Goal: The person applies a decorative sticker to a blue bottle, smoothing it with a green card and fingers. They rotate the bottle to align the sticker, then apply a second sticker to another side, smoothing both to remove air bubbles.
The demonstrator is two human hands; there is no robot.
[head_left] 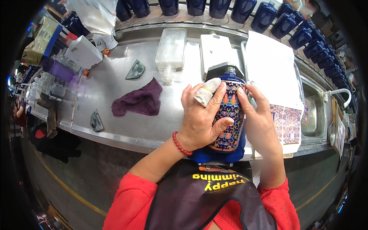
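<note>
Head view looks down on a shiny metal worktop (115, 126) with two hands on a dark blue bottle (229, 119). The bottle lies near the front edge of the worktop, right in front of the person, with its small neck pointing away. It has a bright sticker full of tiny flowers and shapes, and I cannot tell if anything is inside it. The left hand (201, 119) wraps over the left side of the bottle, its grip closed around it, with the thumb lying across the sticker. One finger on that hand has a white cloth wrap (207, 92) on it, and a red bead bracelet (180, 143) sits on the wrist. The right hand (260, 122) presses on the right side of the bottle, fingers together and bent over its shoulder, so this grip is clamped on the bottle too. Just right of the hands lies a white sheet (272, 73) with more bright stickers (286, 123) on it. A clear glass bottle (170, 51) lies on its side farther back and looks empty. A purple rag (138, 100) is crumpled to the left, well apart from the hands. Many dark blue bottles (303, 36) stand in rows along the back and right side.
</note>
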